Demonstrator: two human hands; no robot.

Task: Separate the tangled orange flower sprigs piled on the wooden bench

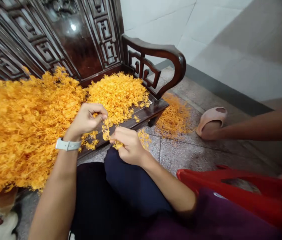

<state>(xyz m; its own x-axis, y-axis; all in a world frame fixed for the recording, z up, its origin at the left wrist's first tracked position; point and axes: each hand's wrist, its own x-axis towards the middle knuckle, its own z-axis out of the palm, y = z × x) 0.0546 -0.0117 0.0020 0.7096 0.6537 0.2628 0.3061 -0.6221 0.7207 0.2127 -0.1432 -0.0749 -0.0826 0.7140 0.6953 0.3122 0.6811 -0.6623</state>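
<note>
My left hand (87, 119), with a white watch (67, 145) on the wrist, is closed in a pinch on a small orange plastic flower sprig (105, 130). My right hand (128, 144) is closed round another part of the orange sprigs just below it. Both hands work at the front edge of a dark carved wooden bench (141, 115). A large heap of orange sprigs (18, 126) lies to the left, and a smaller pile (118, 91) sits on the bench seat.
More orange sprigs (174, 116) lie on the speckled floor beside the bench. Another person's leg and foot in a pink slipper (212, 118) reach in from the right. A red plastic stool (230, 188) stands at lower right. My dark trousers (121, 190) fill the foreground.
</note>
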